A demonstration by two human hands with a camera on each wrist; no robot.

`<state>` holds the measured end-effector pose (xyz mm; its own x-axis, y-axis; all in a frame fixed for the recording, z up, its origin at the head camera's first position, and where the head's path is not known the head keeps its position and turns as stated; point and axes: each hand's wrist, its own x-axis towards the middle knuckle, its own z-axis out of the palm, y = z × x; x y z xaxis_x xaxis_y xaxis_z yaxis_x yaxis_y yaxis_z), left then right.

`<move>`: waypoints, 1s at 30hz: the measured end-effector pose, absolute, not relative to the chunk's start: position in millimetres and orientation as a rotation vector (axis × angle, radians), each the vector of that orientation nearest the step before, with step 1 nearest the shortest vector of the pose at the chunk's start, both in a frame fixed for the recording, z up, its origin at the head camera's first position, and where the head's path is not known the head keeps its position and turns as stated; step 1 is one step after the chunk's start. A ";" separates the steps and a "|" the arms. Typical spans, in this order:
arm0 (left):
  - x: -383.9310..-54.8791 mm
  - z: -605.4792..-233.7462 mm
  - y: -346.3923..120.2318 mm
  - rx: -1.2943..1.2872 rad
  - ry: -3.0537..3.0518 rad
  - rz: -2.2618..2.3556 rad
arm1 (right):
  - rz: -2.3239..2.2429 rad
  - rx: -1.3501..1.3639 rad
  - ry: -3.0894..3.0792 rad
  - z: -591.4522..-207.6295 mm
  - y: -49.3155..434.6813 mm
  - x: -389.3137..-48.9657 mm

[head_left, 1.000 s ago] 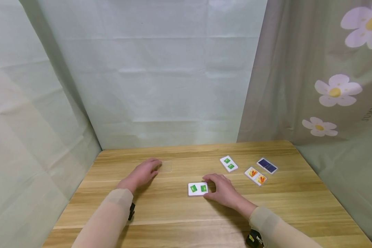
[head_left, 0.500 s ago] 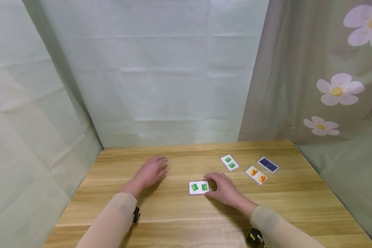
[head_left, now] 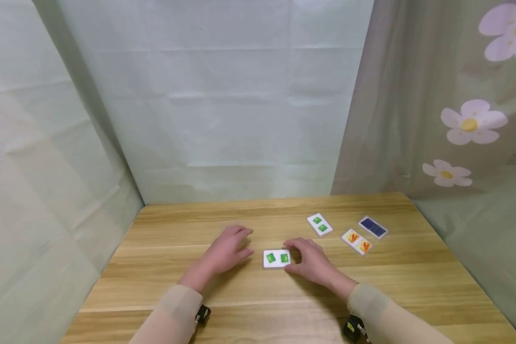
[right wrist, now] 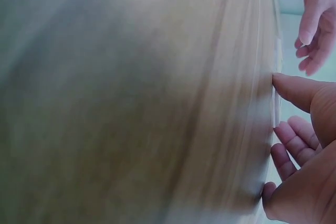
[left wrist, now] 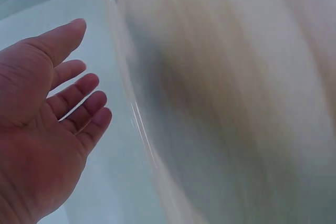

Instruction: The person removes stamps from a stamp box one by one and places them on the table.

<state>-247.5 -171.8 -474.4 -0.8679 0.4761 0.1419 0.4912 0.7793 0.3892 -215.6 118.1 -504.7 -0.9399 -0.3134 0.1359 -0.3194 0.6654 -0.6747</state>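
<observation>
A white card with two green squares (head_left: 277,258) lies flat near the middle of the wooden table. Its right end sits between the thumb and fingers of my right hand (head_left: 313,262), which pinches its two long edges. Whether more cards lie beneath it I cannot tell. Just left of it, my left hand (head_left: 227,251) hovers apart from the card, holding nothing. In the left wrist view the left hand's fingers (left wrist: 94,121) are loosely extended. The right wrist view shows the right thumb (right wrist: 294,88) and fingertips at the tabletop, with the card seen only as a thin edge.
Toward the back right of the table (head_left: 180,224) lie another green-square card (head_left: 320,224), a card with two orange-yellow pictures (head_left: 357,241) and a dark blue card (head_left: 373,227). Pale cloth (head_left: 232,105) hangs behind the table and at both sides.
My left hand has moved right and toward me from the left back of the table, closer to the pinched card. The right hand and the cards stay in place; the view shifts slightly.
</observation>
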 end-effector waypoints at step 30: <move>-225.1 -484.1 -137.5 -0.919 -2.976 -0.729 | 1.109 0.602 -2.857 -505.1 110.6 -216.3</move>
<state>-225.1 -137.5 -484.1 -0.8334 0.5472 0.0777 0.5212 0.7312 0.4401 -216.3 110.6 -505.1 -0.9256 -0.3459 0.1537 -0.3590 0.6736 -0.6460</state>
